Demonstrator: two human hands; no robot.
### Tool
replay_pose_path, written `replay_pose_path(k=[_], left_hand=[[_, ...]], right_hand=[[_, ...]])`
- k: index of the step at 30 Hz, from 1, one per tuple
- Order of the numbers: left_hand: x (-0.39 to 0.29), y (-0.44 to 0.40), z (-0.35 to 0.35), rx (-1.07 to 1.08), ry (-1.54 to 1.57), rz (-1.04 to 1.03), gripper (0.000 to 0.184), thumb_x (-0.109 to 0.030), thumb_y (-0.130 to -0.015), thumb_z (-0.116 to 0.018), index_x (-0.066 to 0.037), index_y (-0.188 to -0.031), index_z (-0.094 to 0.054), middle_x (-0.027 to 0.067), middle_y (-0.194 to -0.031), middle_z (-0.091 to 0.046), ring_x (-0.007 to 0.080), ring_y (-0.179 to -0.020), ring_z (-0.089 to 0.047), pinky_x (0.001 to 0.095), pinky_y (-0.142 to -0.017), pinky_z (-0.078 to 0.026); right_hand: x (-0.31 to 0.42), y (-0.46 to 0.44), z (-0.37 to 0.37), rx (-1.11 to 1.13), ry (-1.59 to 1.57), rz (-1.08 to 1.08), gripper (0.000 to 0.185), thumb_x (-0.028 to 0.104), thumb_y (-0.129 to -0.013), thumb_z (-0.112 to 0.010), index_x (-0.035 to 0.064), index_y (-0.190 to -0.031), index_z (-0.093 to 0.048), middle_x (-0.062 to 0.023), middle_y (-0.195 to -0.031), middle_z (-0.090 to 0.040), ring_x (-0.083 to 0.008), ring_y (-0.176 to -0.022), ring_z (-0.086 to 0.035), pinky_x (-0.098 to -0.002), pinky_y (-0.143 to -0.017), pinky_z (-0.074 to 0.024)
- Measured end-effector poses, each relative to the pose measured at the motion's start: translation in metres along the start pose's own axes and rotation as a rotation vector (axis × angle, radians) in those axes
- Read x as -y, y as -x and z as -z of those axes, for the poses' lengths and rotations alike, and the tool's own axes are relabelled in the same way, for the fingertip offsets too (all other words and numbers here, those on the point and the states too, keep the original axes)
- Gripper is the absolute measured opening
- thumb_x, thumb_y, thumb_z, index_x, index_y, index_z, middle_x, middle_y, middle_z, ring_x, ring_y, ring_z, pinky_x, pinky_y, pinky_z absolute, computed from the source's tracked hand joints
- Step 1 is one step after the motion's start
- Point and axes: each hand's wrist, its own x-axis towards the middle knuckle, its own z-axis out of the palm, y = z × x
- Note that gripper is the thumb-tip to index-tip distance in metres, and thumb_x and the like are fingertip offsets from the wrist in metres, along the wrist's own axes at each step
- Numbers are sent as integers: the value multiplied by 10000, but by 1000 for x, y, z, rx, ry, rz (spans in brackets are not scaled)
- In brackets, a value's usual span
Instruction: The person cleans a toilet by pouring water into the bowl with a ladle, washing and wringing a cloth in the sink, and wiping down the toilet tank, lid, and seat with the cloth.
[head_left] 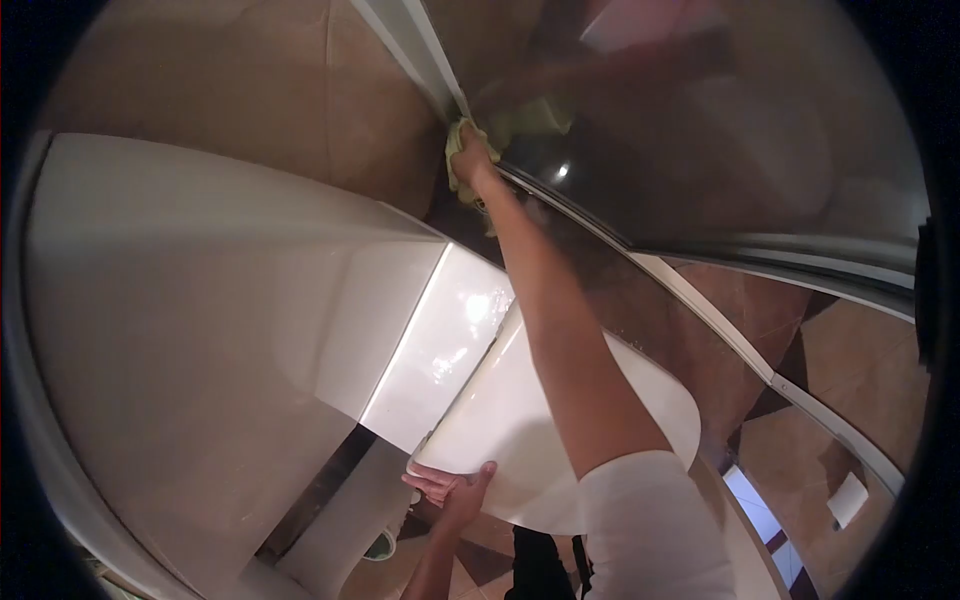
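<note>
My right hand (pixel 474 165) is closed on a yellow-green cloth (pixel 457 180), pressed to the corner where the metal frame (pixel 580 215) of a dark glass panel (pixel 720 150) meets the tiled wall (pixel 250 80). That arm stretches over a white toilet lid (pixel 490 420), which is closed. At the lid's lower left edge rests my left hand (pixel 452 492), fingers spread along the rim and thumb on top. Wet shiny spots show on the white surface (pixel 440 340) beside the lid.
A large pale panel (pixel 180 300) fills the left side. Low down, a small container (pixel 381 545) stands near the tiled floor (pixel 480 550). A white object (pixel 849 501) is at the right, past the metal rail (pixel 710 320).
</note>
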Motion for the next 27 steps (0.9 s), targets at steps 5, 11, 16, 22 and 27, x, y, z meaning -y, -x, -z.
replay_pose_path(k=[5,11,16,22,27], left_hand=[[-7,7,8,16,-48,18,1422,-677,-639,-670,51,-1253,385,383,-1320,329,518,-1319,81,523,-1083,-85],[-10,10,5,-22,-2,14,1433,-684,-629,-671,51,-1245,395,393,-1311,332,531,-1314,54,508,-1082,-107],[17,-7,-13,-59,-78,-39,1448,-705,-613,-667,44,-1244,399,383,-1315,339,523,-1316,86,521,-1081,-90],[-10,13,4,-25,39,-28,1435,-705,-629,-658,33,-1237,412,333,-1307,399,487,-1311,198,517,-1092,-10],[8,-6,-9,-54,82,-39,1420,-717,-634,-642,28,-1256,395,316,-1336,380,470,-1330,169,505,-1098,9]], right_hand=[[0,16,46,-39,-415,100,576,-104,-713,-366,10,-1255,-523,-146,-1178,-586,-218,-1053,-576,-303,-913,-430],[70,-13,38,97,618,1241,621,61,-777,-573,74,-1366,-376,-109,-1402,-381,-298,-1255,-395,-374,-1023,-338],[-43,-43,4,393,1847,989,516,224,-845,-469,76,-1338,-431,-31,-1448,-337,-187,-1319,-309,-364,-1065,-278],[-161,15,126,494,1489,637,513,173,-833,-459,34,-1325,-415,-37,-1365,-416,-174,-1272,-353,-285,-1101,-233],[-216,78,274,503,1744,971,534,171,-798,-504,52,-1311,-418,-44,-1299,-453,-193,-1225,-405,-318,-1078,-293]])
